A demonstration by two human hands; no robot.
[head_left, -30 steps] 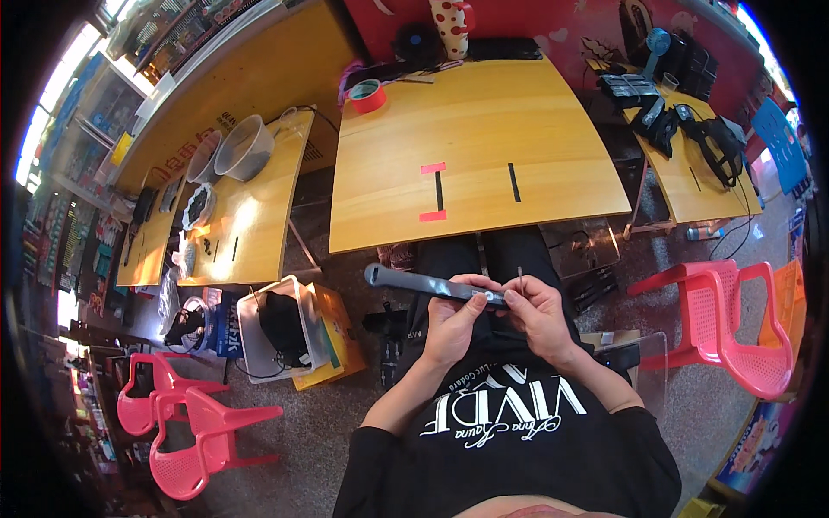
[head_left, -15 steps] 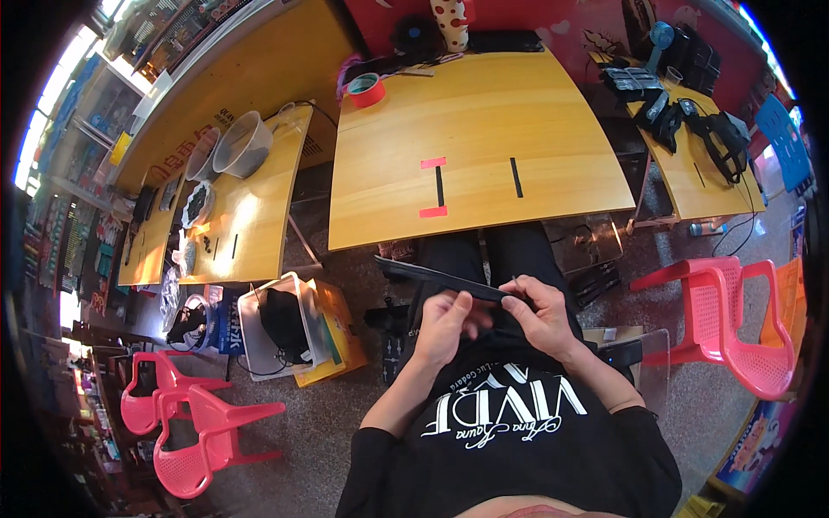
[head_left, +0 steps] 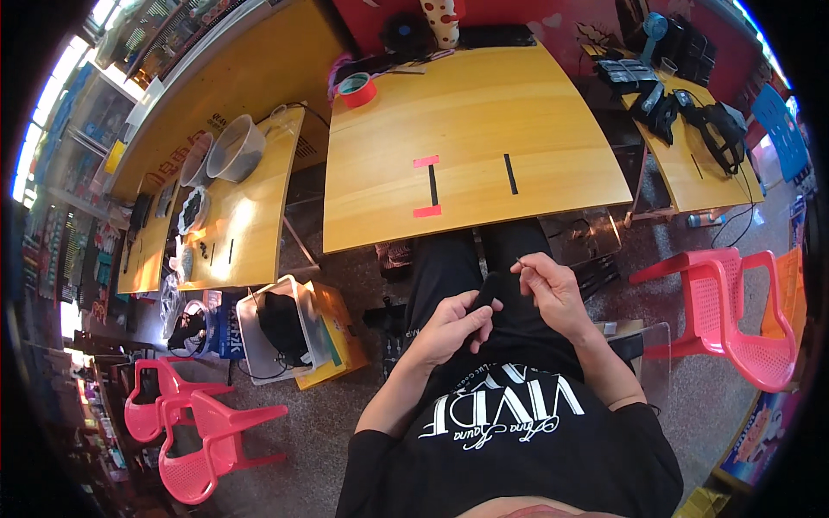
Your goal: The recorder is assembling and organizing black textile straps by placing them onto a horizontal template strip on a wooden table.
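Wrapping around a flat black strip (head_left: pixel 489 292), the left hand (head_left: pixel 451 330) hangs over black trousers (head_left: pixel 445 268). Near it, the right hand (head_left: pixel 553 293) pinches a thin dark piece (head_left: pixel 519 260), too tiny to name. Past the knees, a yellow wooden counter (head_left: pixel 484 104) has two black lines (head_left: pixel 510 173) and pink tape bits (head_left: pixel 427 211). Farther back sit a red tape roll (head_left: pixel 359 97) and a spotted cup (head_left: pixel 442 22).

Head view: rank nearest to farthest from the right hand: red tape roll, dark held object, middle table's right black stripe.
1. Dark object, in the left hand.
2. Right black stripe, ahead on the table.
3. Red tape roll, far left corner.
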